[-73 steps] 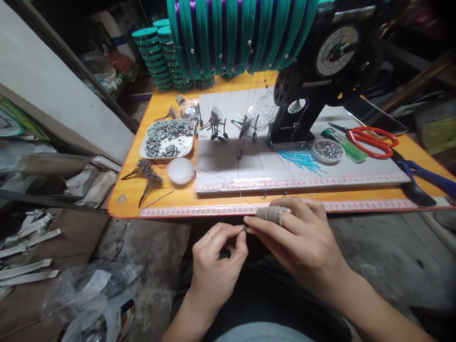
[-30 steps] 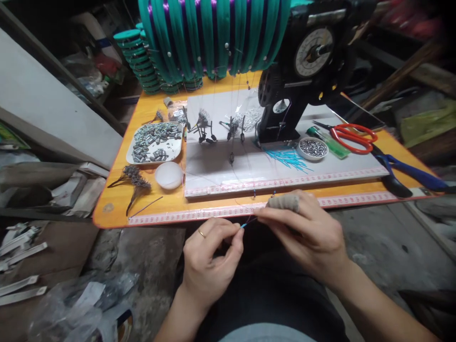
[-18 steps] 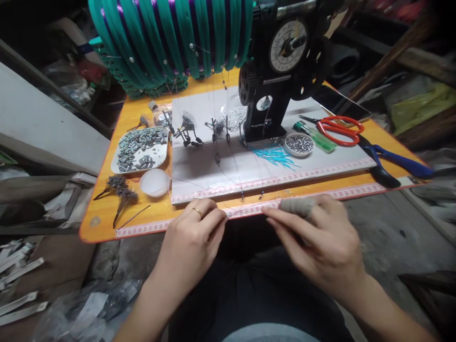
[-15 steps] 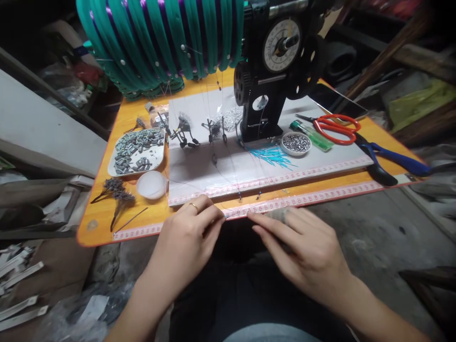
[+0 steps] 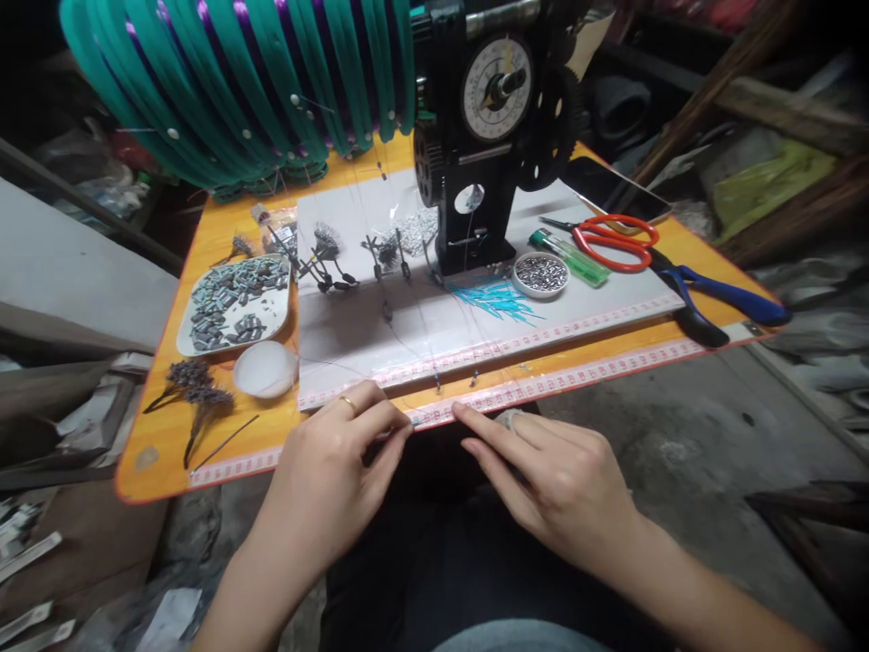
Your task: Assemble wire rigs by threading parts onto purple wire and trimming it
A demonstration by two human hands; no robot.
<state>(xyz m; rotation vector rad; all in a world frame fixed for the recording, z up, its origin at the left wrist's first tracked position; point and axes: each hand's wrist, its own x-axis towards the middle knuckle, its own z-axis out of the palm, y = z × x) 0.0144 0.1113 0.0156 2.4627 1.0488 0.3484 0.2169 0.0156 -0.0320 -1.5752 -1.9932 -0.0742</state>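
1. Left hand [image 5: 332, 471], ring on one finger, pinched shut at the near edge of the table [image 5: 163, 444]; fingers [image 5: 390, 435] closed on a thin line [image 5: 421, 420] that is barely visible.
2. Right hand [image 5: 557, 480] just to the right, index finger [image 5: 475, 426] stretched out flat and pressing onto the measuring tape [image 5: 577, 376] along the table edge, other fingers loosely curled; grip on the line there impossible to tell.
3. Line stretched between both sets of fingertips, lying on the tape.
4. Just beyond the fingers: grey mat [image 5: 380, 326] with a second printed ruler, small beads on strands.
5. Further out: blue slivers [image 5: 499, 299], round tin of pellets [image 5: 541, 273], black winding machine [image 5: 489, 136].
6. Beyond the left fingers: white dish [image 5: 263, 369], tray of metal sleeves [image 5: 234, 303], teal spools [image 5: 258, 81].
7. Far right: red scissors [image 5: 615, 243], blue pliers [image 5: 720, 303].
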